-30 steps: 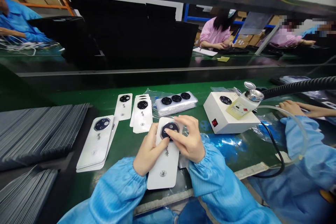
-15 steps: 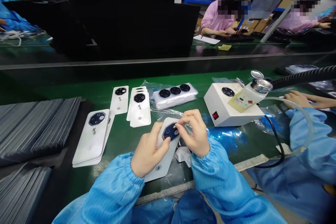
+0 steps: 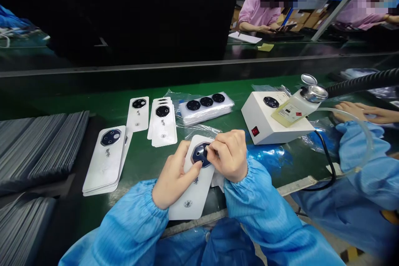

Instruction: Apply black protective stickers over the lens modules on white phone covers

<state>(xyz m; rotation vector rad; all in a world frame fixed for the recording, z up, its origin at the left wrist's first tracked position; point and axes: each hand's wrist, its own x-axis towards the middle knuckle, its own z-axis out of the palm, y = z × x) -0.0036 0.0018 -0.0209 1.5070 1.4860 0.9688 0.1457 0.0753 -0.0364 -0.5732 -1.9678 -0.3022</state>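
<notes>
A white phone back cover (image 3: 190,199) with a dark camera lens plate (image 3: 198,153) at its top lies tilted at the front edge of the bench. My left hand (image 3: 174,174) grips the cover along its left side, thumb on the lower edge of the lens plate. At the plate's right side, the curled fingers of my right hand (image 3: 229,156) are pinched together; whatever may be between the fingertips is too small to make out. A crumpled white scrap (image 3: 218,179) lies partly hidden beneath my right hand.
A stack of white covers (image 3: 104,162) stands left, with more covers (image 3: 164,126) behind. Bagged lens plates (image 3: 207,110) lie at the back. A white box (image 3: 258,120) carries a tilted solvent bottle (image 3: 294,110). Grey dividers (image 3: 40,145) fill the far left; a co-worker's hands (image 3: 352,112) are right.
My right hand has curled more tightly and dipped over the right side of the lens plate. My left hand keeps its grip on the cover. The camera view has shifted slightly.
</notes>
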